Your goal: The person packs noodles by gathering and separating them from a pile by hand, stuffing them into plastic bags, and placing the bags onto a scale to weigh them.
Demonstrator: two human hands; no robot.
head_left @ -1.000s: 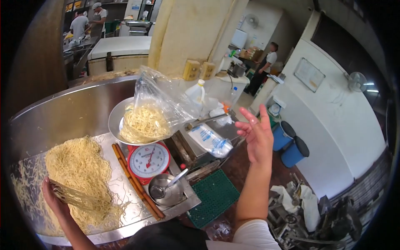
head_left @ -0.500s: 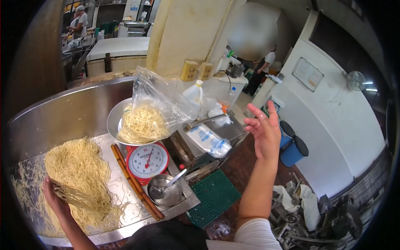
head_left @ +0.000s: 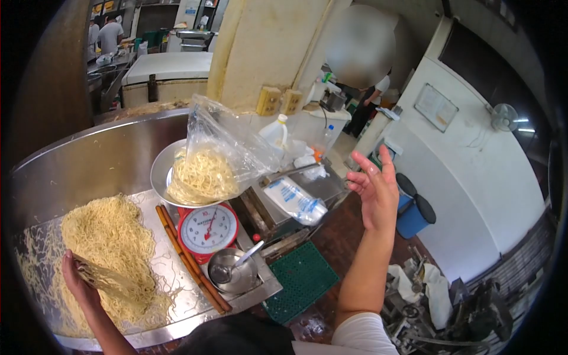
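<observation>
1. Gripping noodle strands (head_left: 115,283) – left hand (head_left: 81,285), fingers curled, over the noodle pile (head_left: 106,231) on the metal table (head_left: 161,267).
2. Right hand (head_left: 377,192) open, raised, nothing held, fingers spread.
3. Clear bag of noodles (head_left: 204,176) sits in the pan (head_left: 158,173) of the red scale (head_left: 208,229).
4. Wooden sticks (head_left: 190,261) lie between pile and scale – metal bowl (head_left: 244,279) with ladle (head_left: 251,251) just beside the scale.

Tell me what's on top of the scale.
On the scale is a round pan, with a clear bag of noodles in it. Whatever may lie under the bag is covered and can't be seen.
</observation>
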